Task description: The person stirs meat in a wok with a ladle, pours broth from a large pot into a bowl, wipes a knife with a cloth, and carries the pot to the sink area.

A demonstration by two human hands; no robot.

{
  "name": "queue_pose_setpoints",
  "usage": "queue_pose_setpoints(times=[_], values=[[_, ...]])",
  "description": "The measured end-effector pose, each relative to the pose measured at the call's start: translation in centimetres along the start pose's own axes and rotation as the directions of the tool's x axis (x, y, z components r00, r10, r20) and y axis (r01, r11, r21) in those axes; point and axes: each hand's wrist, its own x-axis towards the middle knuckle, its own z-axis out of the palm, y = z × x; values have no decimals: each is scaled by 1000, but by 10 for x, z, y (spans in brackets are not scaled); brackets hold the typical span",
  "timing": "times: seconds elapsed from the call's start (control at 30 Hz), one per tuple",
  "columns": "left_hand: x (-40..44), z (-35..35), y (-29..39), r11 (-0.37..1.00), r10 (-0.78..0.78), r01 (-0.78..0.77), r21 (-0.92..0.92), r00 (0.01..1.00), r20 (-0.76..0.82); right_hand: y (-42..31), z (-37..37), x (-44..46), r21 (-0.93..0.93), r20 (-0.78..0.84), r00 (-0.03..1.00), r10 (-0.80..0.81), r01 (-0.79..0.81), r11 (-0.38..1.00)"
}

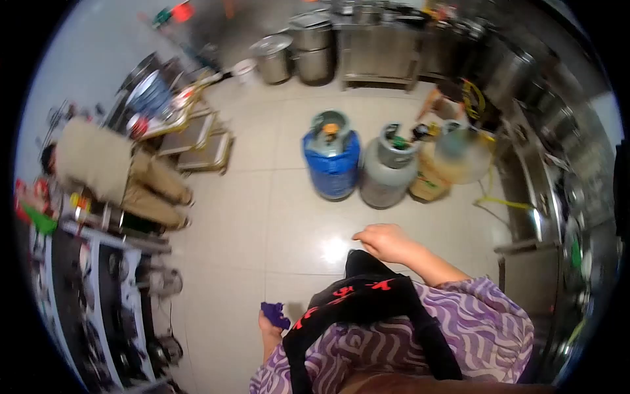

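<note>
Down at the lower left, my left hand point(268, 326) is closed on a crumpled purple cloth point(275, 315), held beside the black apron point(351, 295). My right hand point(386, 241) is in front of my body over the tiled floor, its fingers curled; whether anything is in them cannot be made out. Beyond it stand a gas cylinder with a blue cover point(333, 172) and a bare grey gas cylinder point(387, 176), both upright and side by side. Neither hand touches them.
A person point(98, 161) stands at the left by shelves point(98, 289). Flat trolleys point(207, 148) are near them. Steel pots point(312, 56) and a steel cabinet point(377, 56) line the back. A yellow hose point(505, 202) lies by the right counter.
</note>
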Motion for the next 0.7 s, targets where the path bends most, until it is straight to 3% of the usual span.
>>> queue_pose_setpoints(times=[0.03, 0.2, 0.3, 0.4, 0.43, 0.5, 0.57, 0.6, 0.7], values=[[-4, 3, 7, 999, -32, 30, -19, 993, -116, -2, 4, 17, 8, 36, 999, -16, 16, 1000], [28, -16, 44, 997, -18, 8, -77, 992, -125, 17, 21, 105, 12, 69, 996, -62, 61, 998], [17, 10, 72, 973, 83, -112, -199, 985, -149, 31, 31, 165, 27, 81, 991, -107, 105, 994], [19, 6, 105, 964, 45, -77, -256, 991, -125, 33, 33, 238, 69, 78, 978, -194, 189, 980], [21, 9, 117, 961, 26, -59, -270, 992, -122, 34, 38, 264, 79, 92, 969, -228, 221, 972], [21, 25, 134, 937, 121, -185, -297, 968, -221, 33, 49, 311, 89, 126, 952, -280, 270, 959], [40, 21, 142, 930, 87, -130, -344, 987, -138, 27, 61, 354, 136, 191, 912, -364, 343, 930], [45, 19, 142, 951, 181, -211, -224, 972, -150, 23, 68, 375, 170, 203, 889, -411, 381, 909], [84, 28, 170, 929, 163, -214, -301, 969, -185, 3, 64, 433, 180, 293, 853, -433, 395, 901]])
